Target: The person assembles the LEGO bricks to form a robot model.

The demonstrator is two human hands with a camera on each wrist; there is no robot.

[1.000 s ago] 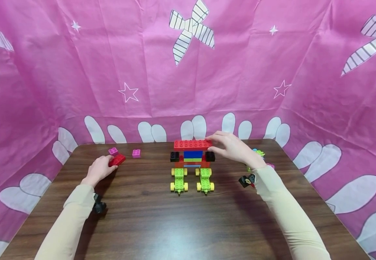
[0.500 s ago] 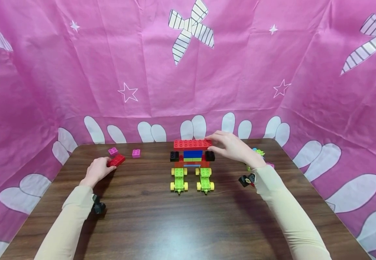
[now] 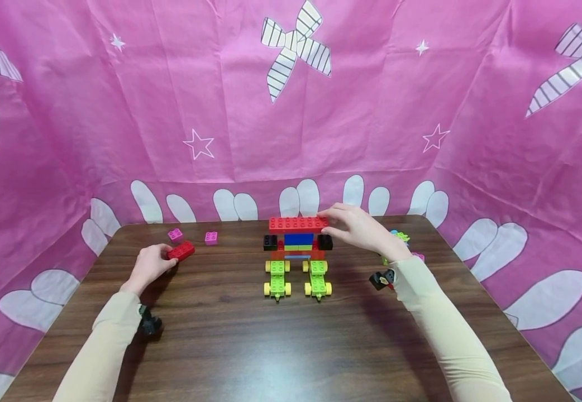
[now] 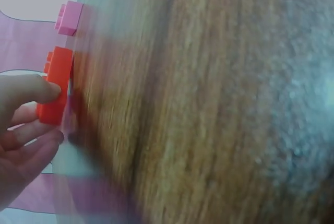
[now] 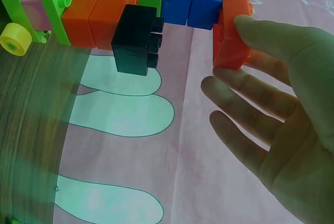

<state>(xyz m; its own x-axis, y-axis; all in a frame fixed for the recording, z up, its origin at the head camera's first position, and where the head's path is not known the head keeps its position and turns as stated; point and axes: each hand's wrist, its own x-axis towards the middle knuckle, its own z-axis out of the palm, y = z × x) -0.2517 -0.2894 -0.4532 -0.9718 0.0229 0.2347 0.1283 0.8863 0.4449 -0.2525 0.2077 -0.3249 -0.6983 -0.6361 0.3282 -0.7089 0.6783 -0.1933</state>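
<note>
At the table's left side my left hand (image 3: 146,267) pinches a red building brick (image 3: 181,251) between thumb and fingers; in the left wrist view that red brick (image 4: 56,85) is held with its studs facing left. My right hand (image 3: 358,228) grips the right end of a long red brick (image 3: 296,224) topping a built figure. In the right wrist view the thumb lies on the near face of this long brick (image 5: 233,20), the other fingers behind it. Below it come blue bricks (image 3: 298,239), black side bricks (image 3: 270,242) and green wheeled bases (image 3: 277,286).
Two pink bricks lie farther back on the left: one pink brick (image 3: 175,234) behind the held red one, another pink brick (image 3: 211,238) to its right. Several colourful pieces (image 3: 400,236) sit partly hidden behind the right forearm. Pink cloth (image 3: 241,145) surrounds the wooden table (image 3: 230,340).
My left hand has drawn the red brick slightly toward me, away from the pink brick behind it. The right hand stays at the long red brick, and the built figure has not moved.
</note>
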